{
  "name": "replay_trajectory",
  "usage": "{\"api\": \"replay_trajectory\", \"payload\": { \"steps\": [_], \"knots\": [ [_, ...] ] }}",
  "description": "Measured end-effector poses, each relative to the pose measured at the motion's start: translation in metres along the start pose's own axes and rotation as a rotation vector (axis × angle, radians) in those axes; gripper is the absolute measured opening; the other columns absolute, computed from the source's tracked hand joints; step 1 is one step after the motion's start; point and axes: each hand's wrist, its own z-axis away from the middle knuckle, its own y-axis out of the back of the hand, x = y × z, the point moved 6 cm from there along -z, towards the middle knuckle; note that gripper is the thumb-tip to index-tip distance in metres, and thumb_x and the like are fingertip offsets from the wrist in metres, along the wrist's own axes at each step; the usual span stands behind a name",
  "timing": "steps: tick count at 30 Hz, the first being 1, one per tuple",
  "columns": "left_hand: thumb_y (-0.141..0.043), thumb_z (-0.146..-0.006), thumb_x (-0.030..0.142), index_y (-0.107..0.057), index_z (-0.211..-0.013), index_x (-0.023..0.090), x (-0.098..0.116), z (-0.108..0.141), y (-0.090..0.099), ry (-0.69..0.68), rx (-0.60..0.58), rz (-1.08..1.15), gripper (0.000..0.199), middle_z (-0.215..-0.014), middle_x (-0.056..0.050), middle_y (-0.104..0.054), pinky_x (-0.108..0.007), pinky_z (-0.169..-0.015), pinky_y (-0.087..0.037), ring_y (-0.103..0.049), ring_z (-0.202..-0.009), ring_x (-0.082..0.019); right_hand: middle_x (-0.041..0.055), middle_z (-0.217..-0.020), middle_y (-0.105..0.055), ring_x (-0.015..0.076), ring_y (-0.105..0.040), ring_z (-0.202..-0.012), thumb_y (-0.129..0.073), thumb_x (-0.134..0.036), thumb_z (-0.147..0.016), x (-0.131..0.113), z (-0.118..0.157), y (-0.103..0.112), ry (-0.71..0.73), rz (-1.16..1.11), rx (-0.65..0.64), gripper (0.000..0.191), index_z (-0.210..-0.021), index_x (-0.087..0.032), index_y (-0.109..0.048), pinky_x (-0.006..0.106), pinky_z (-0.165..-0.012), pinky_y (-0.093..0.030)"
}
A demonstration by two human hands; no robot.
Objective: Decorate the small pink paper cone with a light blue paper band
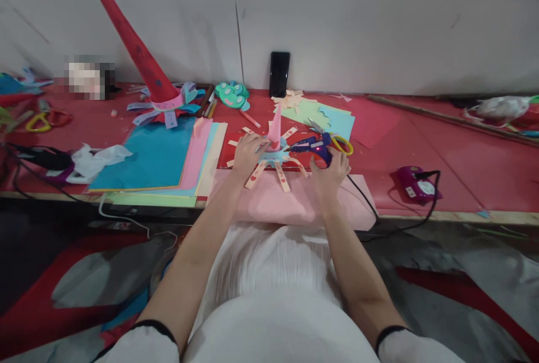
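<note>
A small pink paper cone stands upright on a light blue paper base, with cream paper strips bearing red marks fanned out around it. My left hand is closed at the left side of the cone, its fingertips on the lower part. In my right hand is a dark blue glue gun with a small lit light. Its nozzle points left, close to the cone's base; whether it touches cannot be told. Yellow-handled scissors lie just behind the gun.
A tall red cone hat stands at the back left, behind stacked coloured paper. A black phone leans against the wall. The gun's cord runs over pink paper at the front edge. A purple socket adapter sits right.
</note>
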Motion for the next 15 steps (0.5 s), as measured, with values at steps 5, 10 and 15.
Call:
{"api": "replay_trajectory", "payload": {
  "steps": [5,10,15],
  "knots": [
    [-0.047,-0.089,0.03,-0.069,-0.082,0.024,0.008,-0.003,-0.009,-0.005,-0.158,-0.072,0.024,-0.093,-0.002,-0.071,-0.035,-0.089,-0.036,-0.057,-0.093,-0.019,0.0112,-0.1,-0.059,0.0268,-0.053,-0.097,-0.056,-0.031,-0.072,-0.003,0.001,-0.005,0.034,0.024,-0.041,0.035,-0.105,-0.018,-0.055,0.045,-0.087,-0.037],
    [-0.048,-0.088,0.028,-0.07,-0.081,0.025,0.005,-0.002,-0.017,-0.019,-0.23,-0.117,0.023,-0.091,-0.001,-0.072,-0.038,-0.085,-0.035,-0.058,-0.086,-0.02,0.0106,-0.1,-0.061,0.0262,-0.053,-0.096,-0.056,-0.031,-0.073,-0.007,0.002,-0.006,0.064,0.034,-0.057,0.033,-0.104,-0.018,-0.056,0.044,-0.086,-0.037],
    [-0.048,-0.087,0.028,-0.071,-0.08,0.025,0.004,-0.002,-0.018,-0.042,-0.248,-0.132,0.024,-0.09,-0.001,-0.073,-0.038,-0.084,-0.035,-0.059,-0.086,-0.02,0.0102,-0.101,-0.061,0.0262,-0.053,-0.097,-0.056,-0.031,-0.074,-0.009,0.003,-0.009,0.083,0.064,-0.09,0.034,-0.105,-0.019,-0.056,0.043,-0.086,-0.037]
  ]
}}
